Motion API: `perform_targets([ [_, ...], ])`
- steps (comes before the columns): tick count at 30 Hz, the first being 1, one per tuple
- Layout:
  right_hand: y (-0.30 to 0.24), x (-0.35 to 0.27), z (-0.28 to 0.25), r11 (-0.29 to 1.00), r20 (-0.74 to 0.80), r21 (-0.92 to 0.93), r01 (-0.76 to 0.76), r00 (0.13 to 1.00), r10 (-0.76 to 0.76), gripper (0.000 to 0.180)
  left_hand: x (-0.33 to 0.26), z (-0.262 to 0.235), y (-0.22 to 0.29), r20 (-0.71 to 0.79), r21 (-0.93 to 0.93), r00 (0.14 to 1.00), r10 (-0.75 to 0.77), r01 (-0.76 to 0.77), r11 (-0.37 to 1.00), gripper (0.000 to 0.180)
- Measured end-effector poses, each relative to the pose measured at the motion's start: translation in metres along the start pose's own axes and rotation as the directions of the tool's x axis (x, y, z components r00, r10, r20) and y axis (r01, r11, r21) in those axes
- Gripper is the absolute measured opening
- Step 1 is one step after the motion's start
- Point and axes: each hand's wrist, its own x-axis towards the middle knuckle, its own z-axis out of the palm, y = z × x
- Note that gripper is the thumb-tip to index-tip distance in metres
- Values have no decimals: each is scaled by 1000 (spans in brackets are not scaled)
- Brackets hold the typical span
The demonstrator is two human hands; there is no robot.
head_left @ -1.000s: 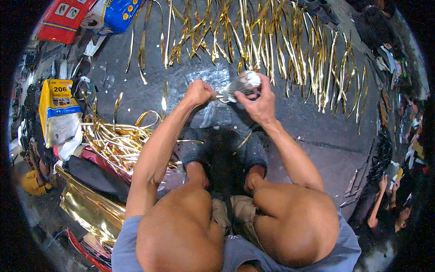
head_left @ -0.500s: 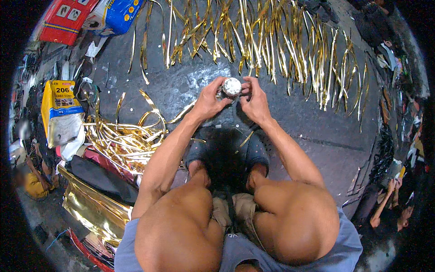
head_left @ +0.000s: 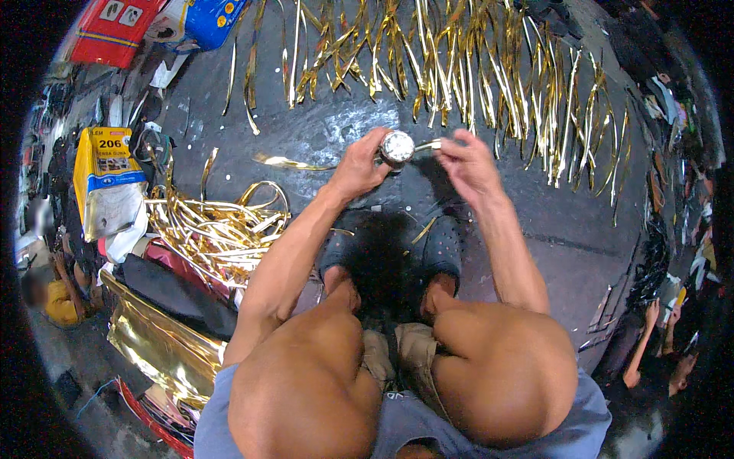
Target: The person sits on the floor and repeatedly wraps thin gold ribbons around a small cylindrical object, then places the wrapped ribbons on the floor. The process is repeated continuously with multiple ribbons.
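Where it flanked the cylinder (head_left: pixel 397 148) half a second ago, the right hand (head_left: pixel 474 173) now stands apart, blurred fingers apparently pinching a gold strip (head_left: pixel 297 164). Left hand (head_left: pixel 359 167): fingers curled round the cylinder, above the floor (head_left: pixel 550 271). Strip: visible either side of the cylinder, its right-hand length newly exposed between the hands.

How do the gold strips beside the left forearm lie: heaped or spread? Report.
Heaped: the gold strips loop and cross over one another.
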Motion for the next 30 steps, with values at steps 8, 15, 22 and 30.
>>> perform_targets([
  [8,-166,-125,15,939,305,277,204,908,-287,59,-12,-11,-7,1,12,999,-34,34,999,46],
  [15,-265,-144,42,955,652,218,201,698,-296,50,-13,-11,-11,27,2,999,27,-27,1000,50],
  [22,-284,21,171,773,397,-63,631,726,-561,19,-20,-66,-40,-343,69,934,-102,133,989,66],
  [30,-276,83,260,667,367,220,712,573,-733,5,-132,-245,-146,-711,448,497,-498,866,223,34],
])
